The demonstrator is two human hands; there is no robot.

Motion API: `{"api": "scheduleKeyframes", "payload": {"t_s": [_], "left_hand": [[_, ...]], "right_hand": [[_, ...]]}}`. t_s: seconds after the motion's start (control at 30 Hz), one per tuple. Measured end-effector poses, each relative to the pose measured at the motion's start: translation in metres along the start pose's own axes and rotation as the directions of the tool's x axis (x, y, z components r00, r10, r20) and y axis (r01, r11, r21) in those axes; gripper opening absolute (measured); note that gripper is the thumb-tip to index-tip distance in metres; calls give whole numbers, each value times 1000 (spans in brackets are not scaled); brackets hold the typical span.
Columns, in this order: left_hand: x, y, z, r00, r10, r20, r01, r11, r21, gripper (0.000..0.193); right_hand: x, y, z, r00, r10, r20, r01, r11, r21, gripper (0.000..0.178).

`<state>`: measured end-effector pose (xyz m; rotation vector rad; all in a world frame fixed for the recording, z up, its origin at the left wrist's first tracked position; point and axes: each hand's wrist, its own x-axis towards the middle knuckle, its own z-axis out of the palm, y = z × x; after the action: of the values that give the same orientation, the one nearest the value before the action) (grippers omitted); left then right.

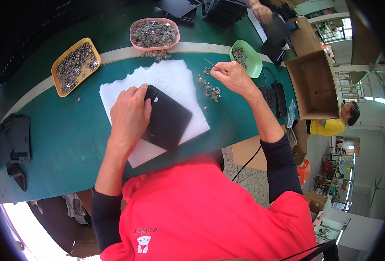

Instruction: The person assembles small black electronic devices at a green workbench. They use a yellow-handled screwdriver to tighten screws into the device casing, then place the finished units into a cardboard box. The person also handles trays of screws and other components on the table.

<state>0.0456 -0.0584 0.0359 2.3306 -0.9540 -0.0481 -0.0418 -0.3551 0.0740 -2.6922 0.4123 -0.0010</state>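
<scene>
A flat black rectangular panel [169, 116] with rounded corners lies tilted on a white foam sheet [166, 71]. My left hand [130, 112] grips its upper left edge, fingers curled at the corner beside a small pale spot. Over the table to the right of the foam, my right hand [233, 77] is closed round a thin pointed metal tool [215, 66], its tip aimed up and left. Most of the tool's shaft is hidden in the fingers. Just below that hand lies a loose cluster of small metal parts [212, 92].
Small metal parts fill a yellow tray [97, 61], a pink tray [178, 40] and a green tray [255, 65]. Black panels [20, 138] lie at far left. At right are a black power adapter [280, 100] and an open cardboard box [312, 87]. Another person's hand [262, 13] shows beyond.
</scene>
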Motion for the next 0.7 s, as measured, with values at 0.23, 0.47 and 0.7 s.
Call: {"api": "scheduleKeyframes", "payload": {"t_s": [0.23, 0.47, 0.7], "left_hand": [[12, -6, 11, 989, 148, 4, -148, 989, 4, 30], [17, -2, 4, 980, 162, 119, -159, 987, -37, 34], [39, -52, -29, 954, -138, -266, 143, 990, -2, 17]], "right_hand": [[35, -30, 40, 952, -250, -177, 284, 936, 207, 20], [80, -54, 72, 902, -334, -273, 330, 942, -62, 16], [82, -56, 68, 965, -226, -132, 227, 974, -14, 11]]}}
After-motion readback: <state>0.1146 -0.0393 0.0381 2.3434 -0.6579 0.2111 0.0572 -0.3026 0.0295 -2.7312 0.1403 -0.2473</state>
